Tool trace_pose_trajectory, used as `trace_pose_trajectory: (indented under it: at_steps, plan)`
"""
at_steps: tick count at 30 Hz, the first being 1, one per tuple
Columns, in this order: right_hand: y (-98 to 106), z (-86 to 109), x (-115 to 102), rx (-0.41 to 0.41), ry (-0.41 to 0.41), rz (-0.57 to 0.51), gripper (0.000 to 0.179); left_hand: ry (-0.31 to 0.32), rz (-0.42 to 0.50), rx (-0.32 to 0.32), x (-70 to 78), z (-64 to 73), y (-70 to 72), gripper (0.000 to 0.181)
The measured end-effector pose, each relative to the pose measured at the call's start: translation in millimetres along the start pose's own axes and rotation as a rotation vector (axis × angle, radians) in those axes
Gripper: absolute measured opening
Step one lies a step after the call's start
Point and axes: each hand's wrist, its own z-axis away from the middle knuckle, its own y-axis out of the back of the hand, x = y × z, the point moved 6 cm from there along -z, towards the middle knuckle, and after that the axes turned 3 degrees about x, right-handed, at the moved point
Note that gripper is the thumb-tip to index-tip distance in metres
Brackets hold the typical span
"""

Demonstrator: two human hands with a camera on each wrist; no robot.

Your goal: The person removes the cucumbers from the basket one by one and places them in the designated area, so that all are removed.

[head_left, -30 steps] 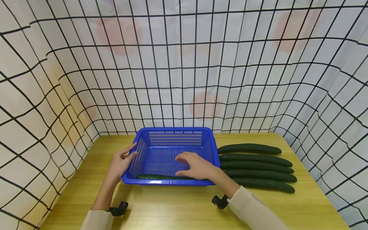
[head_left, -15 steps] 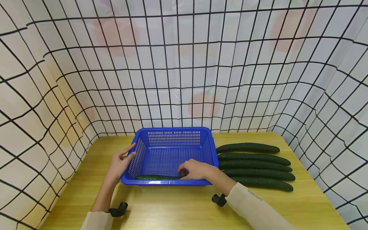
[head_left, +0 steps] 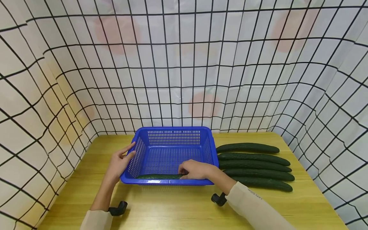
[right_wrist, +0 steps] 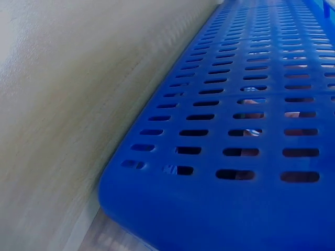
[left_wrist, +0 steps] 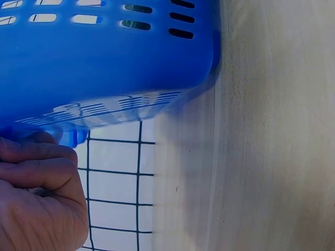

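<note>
A blue plastic basket [head_left: 172,128] with slotted walls stands on the table. One dark green cucumber [head_left: 158,176] lies inside along its near wall. My right hand [head_left: 195,169] reaches over the near right corner and grips this cucumber toward its right part, which the hand and wall hide. At the left end, my left hand [head_left: 120,164] holds the basket's rim between thumb and fingers. The left wrist view shows that left hand [left_wrist: 44,193] with curled fingers below the basket wall [left_wrist: 104,63]. From the right wrist, the slotted wall [right_wrist: 235,209] covers most of the right hand.
Several cucumbers [head_left: 256,164] lie side by side on the wooden table [head_left: 172,207], right of the basket, their left ends close to its wall. A white backdrop with a black wire grid [head_left: 181,80] encloses the table at the back and sides.
My right hand has come down from above the basket floor onto the cucumber, and its fingers have closed around it. The left hand stays at the rim.
</note>
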Motion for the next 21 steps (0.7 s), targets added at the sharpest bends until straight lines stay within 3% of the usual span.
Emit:
trace_pose_trajectory:
  at_steps: [8,12,16,21]
  plan:
    - [2.1,1.0,2.6,0.033,-0.028,-0.057,0.015,-0.005,-0.018,0.004,0.1,-1.7,1.0,0.051]
    - [2.7,1.0,1.3,0.049,-0.037,-0.070,0.028,-0.006,-0.016,0.004,-0.1,-2.1,1.6,0.051]
    - [5.4,1.3,-0.8,0.098,-0.044,-0.002,0.043,-0.006,-0.011,0.006,0.2,-1.9,1.8,0.051]
    - [10.3,4.5,-3.0,0.169,-0.063,0.112,0.043,0.007,-0.003,0.006,-1.3,-2.5,1.5,0.051]
